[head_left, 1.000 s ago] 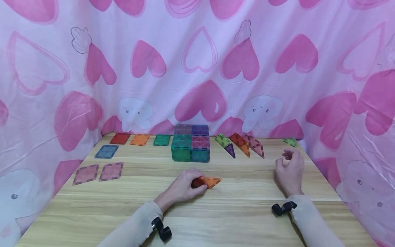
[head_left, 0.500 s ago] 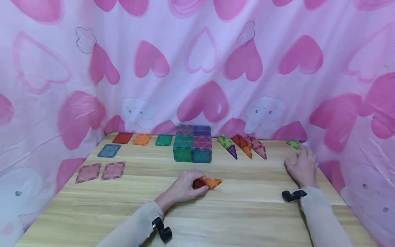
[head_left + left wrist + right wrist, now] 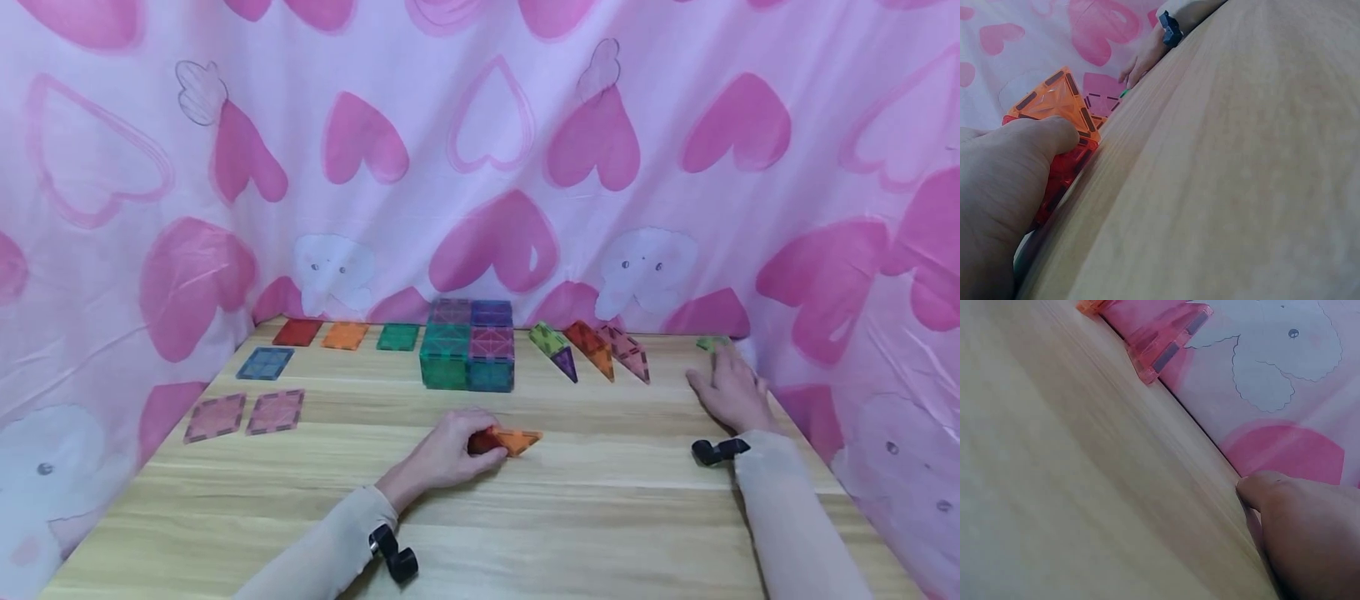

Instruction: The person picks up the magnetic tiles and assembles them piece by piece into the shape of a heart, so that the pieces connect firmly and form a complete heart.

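My left hand (image 3: pixel 450 450) grips a small piece of translucent magnetic tiles near the middle of the table. Its red tile (image 3: pixel 1066 172) lies mostly behind the thumb, and an orange triangular magnetic tile (image 3: pixel 520 441) sticks out to the right. At the far right, my right hand (image 3: pixel 733 393) reaches out with its fingertips at a green magnetic tile (image 3: pixel 708 342), partly covering it. In the right wrist view only the thumb side of that hand (image 3: pixel 1304 519) shows, and the green tile is hidden there.
A block of coloured tiles (image 3: pixel 467 350) stands at the back centre. Right of it are a green-purple piece (image 3: pixel 551 348), a red-orange piece (image 3: pixel 588 346) and a pink piece (image 3: pixel 625 354). Several flat square tiles, including a blue one (image 3: pixel 266 363), lie left. A heart-printed curtain (image 3: pixel 495 133) surrounds the table.
My right hand has moved right and away from me to the green tile, its curled fingers straightening. My left hand keeps its grip on the red and orange tiles in the same place.
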`<action>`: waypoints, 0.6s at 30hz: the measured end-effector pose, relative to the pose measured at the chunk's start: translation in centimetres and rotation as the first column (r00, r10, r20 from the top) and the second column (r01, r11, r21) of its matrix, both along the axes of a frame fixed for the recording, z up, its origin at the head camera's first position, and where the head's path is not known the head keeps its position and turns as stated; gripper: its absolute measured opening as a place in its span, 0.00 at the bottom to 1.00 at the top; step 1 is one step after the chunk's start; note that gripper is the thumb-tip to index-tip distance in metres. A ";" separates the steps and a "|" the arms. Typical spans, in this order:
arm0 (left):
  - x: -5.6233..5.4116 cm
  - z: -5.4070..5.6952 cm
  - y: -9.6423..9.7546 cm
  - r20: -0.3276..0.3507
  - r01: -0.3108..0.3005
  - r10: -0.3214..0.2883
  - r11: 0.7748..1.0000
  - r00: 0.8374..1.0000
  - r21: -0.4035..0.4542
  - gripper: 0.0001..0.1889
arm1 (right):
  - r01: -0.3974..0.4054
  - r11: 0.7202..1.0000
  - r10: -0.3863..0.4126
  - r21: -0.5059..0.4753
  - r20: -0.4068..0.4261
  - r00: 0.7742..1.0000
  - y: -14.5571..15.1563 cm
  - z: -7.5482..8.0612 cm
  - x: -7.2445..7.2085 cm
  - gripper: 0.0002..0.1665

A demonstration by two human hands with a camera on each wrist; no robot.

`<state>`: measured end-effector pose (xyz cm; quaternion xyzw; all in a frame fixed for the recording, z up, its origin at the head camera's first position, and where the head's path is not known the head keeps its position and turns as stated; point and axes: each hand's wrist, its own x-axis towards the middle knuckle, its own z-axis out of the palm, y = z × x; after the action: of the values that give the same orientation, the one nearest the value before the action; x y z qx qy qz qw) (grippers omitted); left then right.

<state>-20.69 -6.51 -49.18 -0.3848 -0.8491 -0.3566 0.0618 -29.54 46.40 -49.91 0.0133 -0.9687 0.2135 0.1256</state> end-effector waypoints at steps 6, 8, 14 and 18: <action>0.0 0.1 -0.1 0.018 -0.012 0.012 1.000 1.000 -0.020 0.06 | 0.060 0.996 -0.065 -0.062 -0.080 0.995 -0.7 -0.3 0.4 0.38; 0.0 0.2 -0.1 0.013 -0.013 0.014 1.000 1.000 -0.025 0.05 | 0.082 0.993 -0.090 -0.081 -0.104 0.990 -1.0 -0.3 0.6 0.35; 0.1 0.2 -0.2 -0.019 -0.011 0.011 1.000 1.000 -0.023 0.06 | 0.074 0.991 -0.095 -0.113 -0.195 0.976 -2.1 -0.2 1.2 0.22; 0.0 0.1 -0.2 -0.033 -0.005 0.004 1.000 0.999 -0.020 0.06 | 0.101 0.975 -0.142 -0.198 -0.209 0.967 -2.6 -0.1 1.8 0.31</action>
<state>-20.68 -6.70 -49.05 -0.3892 -0.8523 -0.3417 0.0728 -27.76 43.84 -50.03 -0.0343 -0.9234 0.2922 0.2466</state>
